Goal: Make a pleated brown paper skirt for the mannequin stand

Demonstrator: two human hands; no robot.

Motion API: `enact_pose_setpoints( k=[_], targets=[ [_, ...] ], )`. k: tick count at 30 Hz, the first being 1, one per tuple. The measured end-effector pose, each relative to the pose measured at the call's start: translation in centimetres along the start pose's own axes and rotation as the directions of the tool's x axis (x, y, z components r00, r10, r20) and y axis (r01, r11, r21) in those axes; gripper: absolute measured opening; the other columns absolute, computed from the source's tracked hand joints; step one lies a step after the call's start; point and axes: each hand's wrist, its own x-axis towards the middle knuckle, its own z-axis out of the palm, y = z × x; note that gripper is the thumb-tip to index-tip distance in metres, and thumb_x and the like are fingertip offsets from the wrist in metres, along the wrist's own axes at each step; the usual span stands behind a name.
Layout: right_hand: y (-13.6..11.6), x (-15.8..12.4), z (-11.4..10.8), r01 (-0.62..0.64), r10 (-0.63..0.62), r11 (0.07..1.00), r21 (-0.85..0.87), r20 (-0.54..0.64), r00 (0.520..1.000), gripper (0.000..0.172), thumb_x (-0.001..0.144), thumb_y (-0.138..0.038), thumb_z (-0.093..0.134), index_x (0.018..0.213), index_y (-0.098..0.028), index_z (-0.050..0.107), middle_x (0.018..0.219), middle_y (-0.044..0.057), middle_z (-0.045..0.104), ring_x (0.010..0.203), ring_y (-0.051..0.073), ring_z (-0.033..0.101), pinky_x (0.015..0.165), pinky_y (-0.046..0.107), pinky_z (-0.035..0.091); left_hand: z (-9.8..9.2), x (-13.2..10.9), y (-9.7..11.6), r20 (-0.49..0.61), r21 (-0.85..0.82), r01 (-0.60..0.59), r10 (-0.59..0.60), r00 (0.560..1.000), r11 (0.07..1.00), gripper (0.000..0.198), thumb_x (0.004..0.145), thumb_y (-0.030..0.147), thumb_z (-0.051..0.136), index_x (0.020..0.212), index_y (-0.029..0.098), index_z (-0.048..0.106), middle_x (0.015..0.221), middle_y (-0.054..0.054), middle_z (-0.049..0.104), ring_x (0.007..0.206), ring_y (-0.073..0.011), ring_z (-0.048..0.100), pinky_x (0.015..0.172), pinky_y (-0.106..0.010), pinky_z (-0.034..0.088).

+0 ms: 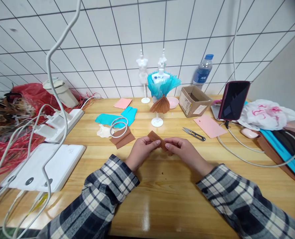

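Note:
Between both hands is a small piece of brown crepe paper (155, 136), held just above the wooden table. My left hand (142, 149) pinches its left part between thumb and fingers. My right hand (181, 149) grips the right end the same way. Beyond them stands a small white mannequin (161, 66) dressed in ruffled blue paper (166, 86) with a pleated brown paper fan (161, 105) at its lower front. Left of my hands, more brown paper (123, 138) lies partly under silver-white rings (119, 127), beside blue paper (107, 119).
Thread snips (194, 134) and pink paper (209, 126) lie to the right, near a cardboard box (194, 101), a bottle (203, 71) and a propped phone (234, 100). A bare mannequin (142, 71) stands behind. White power banks (62, 162), a power strip (65, 124) and cables crowd the left.

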Motion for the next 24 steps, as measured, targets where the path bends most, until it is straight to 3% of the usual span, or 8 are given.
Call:
enact_pose_setpoints(
  k=[5, 10, 13, 17, 20, 22, 24],
  targets=[
    [0.0, 0.0, 0.1, -0.041, 0.042, 0.999, 0.036, -0.038, 0.998, 0.030, 0.072, -0.044, 0.069, 0.082, -0.015, 0.071, 0.072, 0.004, 0.070, 0.061, 0.013, 0.057, 0.059, 0.026, 0.047, 0.2, 0.0, -0.2, -0.004, 0.002, -0.006, 0.006, 1.000, 1.000, 0.031, 0.069, 0.035, 0.078, 0.090, 0.013, 0.073, 0.090, -0.008, 0.075, 0.082, -0.0205, 0.066, 0.076, -0.030, 0.048],
    [0.1, -0.1, 0.4, -0.037, 0.062, 0.975, 0.220, -0.106, 0.992, 0.034, 0.068, -0.046, 0.074, 0.082, -0.015, 0.070, 0.073, 0.004, 0.070, 0.064, 0.013, 0.059, 0.064, 0.027, 0.049, 0.9, -0.1, -0.5, 0.052, -0.106, 0.040, -0.035, 0.998, 0.994, 0.025, 0.069, 0.031, 0.080, 0.087, 0.014, 0.073, 0.089, -0.005, 0.073, 0.079, -0.0148, 0.064, 0.073, -0.026, 0.046],
    [0.0, -0.2, 0.5, -0.037, 0.067, 0.973, 0.230, -0.124, 0.990, 0.035, 0.067, -0.046, 0.076, 0.083, -0.015, 0.070, 0.073, 0.004, 0.070, 0.063, 0.013, 0.060, 0.064, 0.028, 0.050, 1.0, -0.2, -0.6, 0.015, -0.148, 0.038, -0.037, 0.999, 0.988, 0.019, 0.069, 0.029, 0.080, 0.078, 0.014, 0.072, 0.080, -0.003, 0.072, 0.074, -0.0126, 0.063, 0.073, -0.025, 0.046],
    [-0.1, -0.1, 0.9, -0.006, 0.031, 0.986, 0.165, -0.150, 0.988, 0.034, 0.067, -0.046, 0.074, 0.082, -0.015, 0.071, 0.066, 0.003, 0.067, 0.060, 0.014, 0.059, 0.060, 0.027, 0.049, 1.0, -0.3, -0.5, 0.069, -0.221, 0.067, -0.053, 0.996, 0.973, 0.028, 0.070, 0.029, 0.079, 0.093, 0.016, 0.071, 0.096, -0.006, 0.073, 0.086, -0.0170, 0.066, 0.082, -0.030, 0.048],
    [-0.2, -0.2, 1.1, 0.002, 0.010, 0.995, 0.103, -0.121, 0.993, 0.031, 0.072, -0.045, 0.070, 0.082, -0.015, 0.070, 0.069, 0.004, 0.069, 0.061, 0.015, 0.061, 0.060, 0.028, 0.049, 0.9, -0.3, -0.5, 0.050, -0.224, 0.074, -0.064, 0.997, 0.972, 0.025, 0.070, 0.030, 0.079, 0.088, 0.014, 0.071, 0.091, -0.007, 0.073, 0.085, -0.0177, 0.067, 0.086, -0.032, 0.048],
    [-0.4, -0.2, 0.5, 0.045, -0.049, 0.998, -0.037, -0.097, 0.994, 0.030, 0.077, -0.044, 0.066, 0.087, -0.016, 0.070, 0.076, 0.005, 0.071, 0.066, 0.016, 0.063, 0.062, 0.029, 0.050, 0.8, -0.1, -0.6, 0.019, -0.226, 0.074, -0.072, 0.997, 0.971, 0.024, 0.069, 0.030, 0.080, 0.082, 0.013, 0.071, 0.085, -0.006, 0.074, 0.082, -0.0174, 0.067, 0.085, -0.032, 0.048],
    [-0.6, -0.1, -1.4, 0.130, -0.177, 0.934, -0.331, -0.114, 0.978, 0.029, 0.081, -0.042, 0.062, 0.096, -0.018, 0.069, 0.088, 0.007, 0.072, 0.078, 0.019, 0.065, 0.070, 0.032, 0.051, 0.6, 0.1, -0.6, -0.011, -0.234, 0.067, -0.071, 0.997, 0.970, 0.024, 0.067, 0.029, 0.081, 0.081, 0.013, 0.071, 0.084, -0.006, 0.074, 0.079, -0.0164, 0.067, 0.082, -0.031, 0.049]
  ],
)
